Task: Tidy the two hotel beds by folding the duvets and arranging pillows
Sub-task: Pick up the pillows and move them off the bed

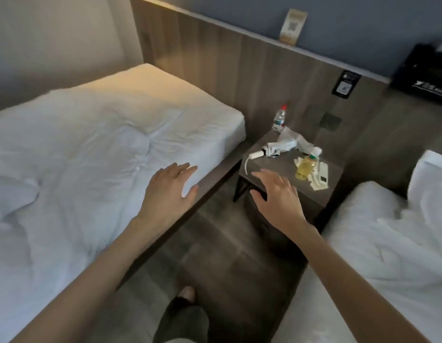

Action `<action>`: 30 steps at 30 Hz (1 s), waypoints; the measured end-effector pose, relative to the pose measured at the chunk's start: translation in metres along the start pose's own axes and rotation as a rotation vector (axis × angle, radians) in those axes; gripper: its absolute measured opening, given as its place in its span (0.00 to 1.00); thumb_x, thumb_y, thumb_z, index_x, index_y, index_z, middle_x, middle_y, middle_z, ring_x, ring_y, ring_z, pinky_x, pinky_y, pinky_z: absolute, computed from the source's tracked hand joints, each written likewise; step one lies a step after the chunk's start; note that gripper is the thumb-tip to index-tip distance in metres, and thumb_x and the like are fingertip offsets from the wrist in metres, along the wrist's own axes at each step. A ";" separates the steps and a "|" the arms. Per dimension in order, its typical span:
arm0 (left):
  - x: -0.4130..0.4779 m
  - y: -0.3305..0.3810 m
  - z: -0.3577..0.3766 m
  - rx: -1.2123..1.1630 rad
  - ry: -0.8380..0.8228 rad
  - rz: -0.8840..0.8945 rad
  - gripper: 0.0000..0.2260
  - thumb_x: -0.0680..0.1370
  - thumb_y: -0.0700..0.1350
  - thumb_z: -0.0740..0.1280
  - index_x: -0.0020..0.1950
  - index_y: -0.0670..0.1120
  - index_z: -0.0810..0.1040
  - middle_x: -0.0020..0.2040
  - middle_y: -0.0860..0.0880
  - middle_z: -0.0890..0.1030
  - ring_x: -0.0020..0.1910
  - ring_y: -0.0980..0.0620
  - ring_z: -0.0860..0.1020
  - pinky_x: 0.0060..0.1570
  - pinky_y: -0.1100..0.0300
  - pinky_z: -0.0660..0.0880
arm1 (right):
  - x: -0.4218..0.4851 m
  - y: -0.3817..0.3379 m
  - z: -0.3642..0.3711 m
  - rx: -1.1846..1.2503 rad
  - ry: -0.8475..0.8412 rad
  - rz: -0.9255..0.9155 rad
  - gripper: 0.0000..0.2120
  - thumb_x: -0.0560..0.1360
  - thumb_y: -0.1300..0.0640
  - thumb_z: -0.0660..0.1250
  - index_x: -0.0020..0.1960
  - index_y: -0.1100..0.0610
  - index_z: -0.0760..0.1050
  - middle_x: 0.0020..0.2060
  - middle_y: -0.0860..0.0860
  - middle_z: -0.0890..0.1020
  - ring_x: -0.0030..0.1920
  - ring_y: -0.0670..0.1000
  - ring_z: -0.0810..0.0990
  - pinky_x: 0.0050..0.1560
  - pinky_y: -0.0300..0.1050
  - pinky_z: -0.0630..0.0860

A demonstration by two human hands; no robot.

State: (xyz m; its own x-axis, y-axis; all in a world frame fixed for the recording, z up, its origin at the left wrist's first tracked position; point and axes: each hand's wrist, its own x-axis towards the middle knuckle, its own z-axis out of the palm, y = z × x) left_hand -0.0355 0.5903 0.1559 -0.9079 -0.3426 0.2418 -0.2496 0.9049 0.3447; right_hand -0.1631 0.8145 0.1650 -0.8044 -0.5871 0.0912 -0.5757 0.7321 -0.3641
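The left bed (pixel 197 125) has a bare white fitted sheet at its head end, and a crumpled white duvet (pixel 54 169) covers the rest. My left hand (pixel 169 191) hovers with fingers spread over the bed's right edge and holds nothing. My right hand (pixel 277 196) is stretched out, fingers spread, above the aisle in front of the nightstand and is empty too. On the right, the second bed (pixel 378 256) carries a rumpled white duvet, with a white pillow (pixel 431 179) at its head.
Between the beds stands a grey nightstand (pixel 272 164) with a water bottle (pixel 279 118), a folded white umbrella (pixel 274 149), a yellow drink bottle (pixel 306 167), a remote (pixel 322 175) and crumpled paper. A wooden headboard wall runs behind. My foot (pixel 187 294) is on the tiled aisle.
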 end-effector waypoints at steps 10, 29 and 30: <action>-0.079 -0.220 -0.078 -0.001 0.151 -0.661 0.15 0.80 0.50 0.62 0.66 0.52 0.76 0.60 0.52 0.80 0.57 0.48 0.78 0.52 0.54 0.75 | 0.132 -0.200 0.106 0.306 -0.254 -0.284 0.16 0.79 0.52 0.64 0.67 0.48 0.71 0.62 0.46 0.76 0.59 0.50 0.75 0.59 0.48 0.73; -0.180 -0.481 -0.151 -0.084 0.414 -1.421 0.23 0.79 0.54 0.63 0.74 0.56 0.65 0.66 0.52 0.75 0.61 0.47 0.75 0.59 0.48 0.73 | 0.268 -0.521 0.324 0.442 -0.703 -0.572 0.17 0.77 0.48 0.66 0.65 0.50 0.73 0.59 0.49 0.78 0.51 0.51 0.77 0.54 0.44 0.72; -0.188 -0.486 -0.152 -0.096 0.437 -1.459 0.24 0.79 0.55 0.63 0.75 0.56 0.63 0.67 0.51 0.74 0.62 0.47 0.75 0.59 0.47 0.73 | 0.270 -0.535 0.335 0.447 -0.730 -0.591 0.18 0.77 0.47 0.66 0.66 0.49 0.72 0.59 0.49 0.77 0.53 0.50 0.76 0.56 0.44 0.71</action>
State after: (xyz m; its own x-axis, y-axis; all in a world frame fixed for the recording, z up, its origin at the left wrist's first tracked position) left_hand 0.3076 0.1761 0.0803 0.2754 -0.9542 -0.1166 -0.7729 -0.2919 0.5634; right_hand -0.0230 0.1478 0.0737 -0.0413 -0.9860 -0.1617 -0.6221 0.1520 -0.7680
